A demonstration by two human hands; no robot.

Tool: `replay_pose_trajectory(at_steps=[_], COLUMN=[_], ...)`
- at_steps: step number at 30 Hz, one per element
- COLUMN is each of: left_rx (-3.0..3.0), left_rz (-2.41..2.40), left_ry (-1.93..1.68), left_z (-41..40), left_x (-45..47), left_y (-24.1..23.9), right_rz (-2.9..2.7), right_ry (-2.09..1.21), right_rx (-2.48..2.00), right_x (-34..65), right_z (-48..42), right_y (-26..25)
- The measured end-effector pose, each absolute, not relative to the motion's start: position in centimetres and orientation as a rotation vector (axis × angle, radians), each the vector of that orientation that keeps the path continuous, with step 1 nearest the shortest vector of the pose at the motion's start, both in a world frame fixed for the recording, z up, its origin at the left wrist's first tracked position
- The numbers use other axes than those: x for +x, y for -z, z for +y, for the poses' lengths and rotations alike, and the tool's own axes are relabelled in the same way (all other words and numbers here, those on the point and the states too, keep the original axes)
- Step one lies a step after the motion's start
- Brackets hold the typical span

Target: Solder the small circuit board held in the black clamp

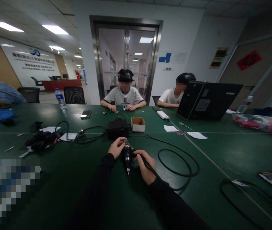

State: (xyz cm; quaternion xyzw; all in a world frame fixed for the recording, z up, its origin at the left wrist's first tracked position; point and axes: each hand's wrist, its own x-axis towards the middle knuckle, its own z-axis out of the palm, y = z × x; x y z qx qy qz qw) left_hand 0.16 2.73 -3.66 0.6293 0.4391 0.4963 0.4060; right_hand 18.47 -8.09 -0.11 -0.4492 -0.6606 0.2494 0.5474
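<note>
In the middle of the table, my left hand point(116, 148) is closed, its fingertips at a small green piece point(125, 141) that looks like a circuit board. My right hand point(147, 166) grips a slim black corded tool point(148, 164) like a pen; it resembles a soldering iron, and its tip, pointing toward the green piece, is hard to make out. Between the hands is a black tool point(127, 155) with a silver neck and a thin metal tip pointing toward me. Whether either hand touches it, I cannot tell.
Beyond my hands are a black box point(118, 128) with cables and a small open cardboard box point(138, 124). A black cable point(196, 163) loops at right. Tangled black gear point(41, 140) lies left. Two people sit opposite, one beside a large black case point(208, 100).
</note>
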Motion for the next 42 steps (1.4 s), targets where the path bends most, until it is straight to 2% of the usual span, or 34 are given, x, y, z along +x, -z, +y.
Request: replay_pose_trajectory(at_steps=[33, 42], left_rx=[1.561, 1.608], left_rz=[1.127, 1.306], left_ry=[-1.242, -1.155], left_z=[2.52, 2.75], left_x=[0.33, 0.25], left_y=[3.35, 3.79], right_rz=[-1.532, -1.459], right_ry=[-0.633, -0.611], right_rx=[-1.091, -1.115], right_x=[18.54, 18.63], right_z=[-8.01, -7.92], right_y=[0.39, 0.44])
